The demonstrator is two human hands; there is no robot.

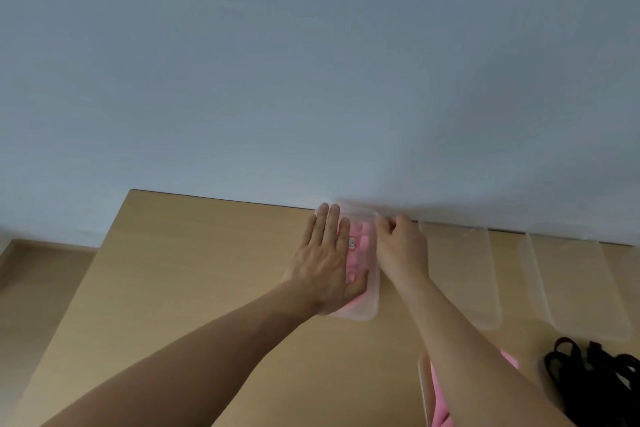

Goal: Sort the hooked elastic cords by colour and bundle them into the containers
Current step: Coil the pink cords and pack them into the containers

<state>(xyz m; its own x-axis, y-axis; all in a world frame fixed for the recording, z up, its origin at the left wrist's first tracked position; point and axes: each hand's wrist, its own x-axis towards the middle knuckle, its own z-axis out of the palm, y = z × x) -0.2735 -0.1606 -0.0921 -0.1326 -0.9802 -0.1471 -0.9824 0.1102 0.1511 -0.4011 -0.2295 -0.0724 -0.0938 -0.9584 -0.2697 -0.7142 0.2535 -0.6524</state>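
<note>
A clear lidded container (371, 291) with pink cords (360, 246) inside stands at the far edge of the table, against the wall. My left hand (329, 260) lies flat on its lid with straight fingers. My right hand (401, 246) has curled fingers at the container's far right corner; what they pinch is not clear. A second container (423, 388) with pink cords (440, 399) sits near the bottom, partly hidden by my right forearm. Black cords (595, 381) lie in a heap at the bottom right.
Two clear lids or shallow containers (460, 274) (575, 288) lie on the wooden table (207, 270) to the right, along the wall. The table's left edge drops to a wooden floor (31, 274).
</note>
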